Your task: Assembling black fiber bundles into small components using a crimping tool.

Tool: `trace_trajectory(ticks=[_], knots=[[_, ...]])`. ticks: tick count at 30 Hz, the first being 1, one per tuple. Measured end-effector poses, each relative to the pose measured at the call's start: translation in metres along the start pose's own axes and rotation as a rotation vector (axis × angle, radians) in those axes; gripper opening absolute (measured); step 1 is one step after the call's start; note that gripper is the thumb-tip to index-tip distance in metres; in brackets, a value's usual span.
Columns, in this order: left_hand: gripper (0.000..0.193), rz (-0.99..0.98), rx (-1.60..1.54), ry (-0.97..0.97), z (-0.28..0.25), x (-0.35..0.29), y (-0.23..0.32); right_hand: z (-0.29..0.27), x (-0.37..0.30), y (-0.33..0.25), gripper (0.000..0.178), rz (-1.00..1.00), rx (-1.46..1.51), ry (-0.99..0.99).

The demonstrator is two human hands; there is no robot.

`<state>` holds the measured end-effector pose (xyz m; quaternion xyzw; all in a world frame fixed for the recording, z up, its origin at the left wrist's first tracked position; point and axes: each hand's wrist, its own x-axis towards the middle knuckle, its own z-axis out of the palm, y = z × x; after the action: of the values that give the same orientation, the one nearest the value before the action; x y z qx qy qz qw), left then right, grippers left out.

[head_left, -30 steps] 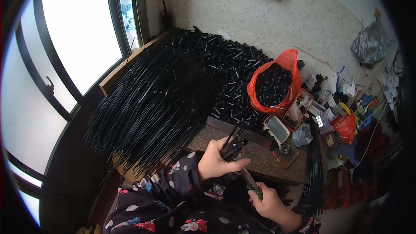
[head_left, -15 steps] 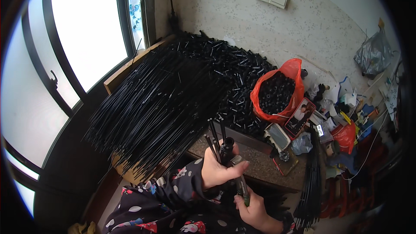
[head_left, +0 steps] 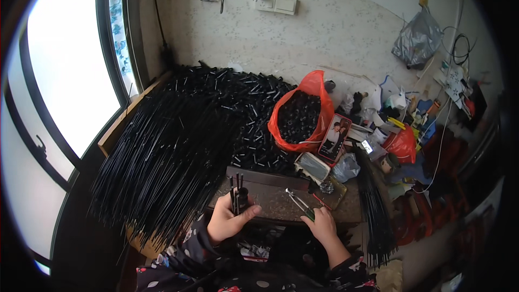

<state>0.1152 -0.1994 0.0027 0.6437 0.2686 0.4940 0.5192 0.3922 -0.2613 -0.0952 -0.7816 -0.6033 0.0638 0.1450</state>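
Left hand (head_left: 226,224), one: fingers wrapped around thin black rods (head_left: 239,181) and a black tube (head_left: 243,194), by the table's (head_left: 271,201) near edge. Right hand (head_left: 323,226), one: closed on pliers (head_left: 297,200), formerly against the left hand's bundle, now well apart. Farther: phone (head_left: 335,138); red bag (head_left: 318,83).

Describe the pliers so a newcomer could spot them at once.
Start at the large heap of long black rods on the left and move right to the speckled brown tabletop. At its near edge, the right hand holds the pliers. Slim silver metal, green at the grip, sets them apart from the black pieces in the left hand.
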Motion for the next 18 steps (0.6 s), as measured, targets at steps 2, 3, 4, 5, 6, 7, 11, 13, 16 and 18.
trace_trajectory(ticks=[2, 3, 4, 5, 6, 7, 11, 13, 16, 18], knots=[[0.015, 0.087, 0.060, -0.050, -0.007, -0.002, -0.006, 0.015, 0.000, 0.011, 0.046, 0.019, -0.038, -0.018], [0.020, -0.016, -0.045, -0.088, -0.011, -0.002, -0.002, 0.018, 0.000, 0.011, 0.046, 0.008, -0.066, 0.023], [0.019, -0.026, -0.132, -0.099, -0.015, -0.002, 0.005, 0.020, -0.001, 0.012, 0.046, -0.003, -0.094, 0.062], [0.018, -0.036, -0.218, -0.105, -0.018, -0.001, 0.015, 0.022, 0.000, 0.013, 0.046, 0.002, -0.090, 0.059], [0.022, 0.088, -0.421, -0.107, -0.024, 0.004, 0.010, 0.024, 0.002, 0.015, 0.046, -0.028, -0.070, 0.093], [0.027, 0.113, -0.493, -0.097, -0.036, 0.007, 0.017, 0.025, 0.003, 0.016, 0.047, -0.061, -0.050, 0.124], [0.028, 0.401, -1.089, 0.109, -0.065, 0.025, 0.046, 0.024, 0.005, 0.031, 0.054, -0.136, -0.047, 0.186], [0.025, 0.476, -1.342, 0.077, -0.064, 0.029, 0.042, 0.019, 0.005, 0.039, 0.062, -0.256, 0.150, 0.212], [0.028, 0.303, -1.382, 0.165, -0.043, 0.010, 0.004, -0.044, -0.003, -0.013, 0.089, -0.405, 1.582, -0.090], [0.023, 0.111, -1.345, 0.149, -0.020, -0.013, -0.049, -0.091, -0.009, -0.029, 0.092, -0.323, 2.005, 0.175]])
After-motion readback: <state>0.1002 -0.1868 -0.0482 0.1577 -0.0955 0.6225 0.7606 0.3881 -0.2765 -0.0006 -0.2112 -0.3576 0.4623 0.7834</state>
